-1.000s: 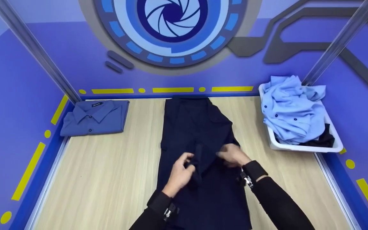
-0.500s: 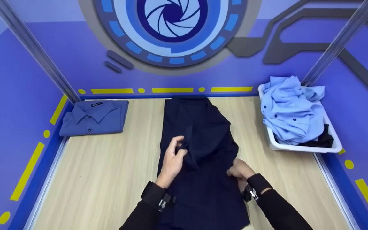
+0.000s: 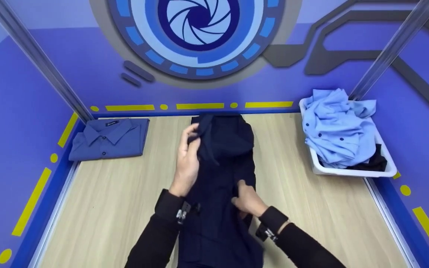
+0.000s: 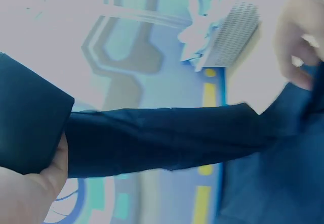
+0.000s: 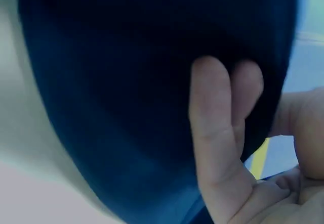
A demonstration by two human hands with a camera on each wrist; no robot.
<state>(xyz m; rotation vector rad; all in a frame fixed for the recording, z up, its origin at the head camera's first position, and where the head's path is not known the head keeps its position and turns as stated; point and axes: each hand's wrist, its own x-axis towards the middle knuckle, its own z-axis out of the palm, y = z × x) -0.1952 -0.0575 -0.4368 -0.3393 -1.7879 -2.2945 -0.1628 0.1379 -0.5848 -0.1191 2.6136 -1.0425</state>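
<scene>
A navy long-sleeved shirt [image 3: 216, 216] lies lengthwise in the middle of the table. Its cuff is pinched in my left hand [image 3: 187, 167] near the far end of the shirt. In the left wrist view, the raised sleeve [image 4: 162, 138] stretches from that hand [image 4: 33, 196] back to the shirt body. My right hand [image 3: 251, 199] grips the shirt's right side edge, about halfway down. Up close in the right wrist view, two fingers [image 5: 210, 107] lie beneath the dark cloth [image 5: 111, 97], with the thumb on the other side of the edge.
At the back left is a folded slate-blue shirt [image 3: 110, 139]. A white basket [image 3: 356, 172] heaped with a light-blue shirt [image 3: 339, 130] and some black cloth [image 3: 376, 162] stands at the back right. Blue printed walls [image 3: 58, 89] enclose the wooden table [image 3: 125, 208] at back and sides.
My left hand has moved toward the back wall with the cuff. My right hand has gone left with the shirt's right edge, and the shirt now looks narrower.
</scene>
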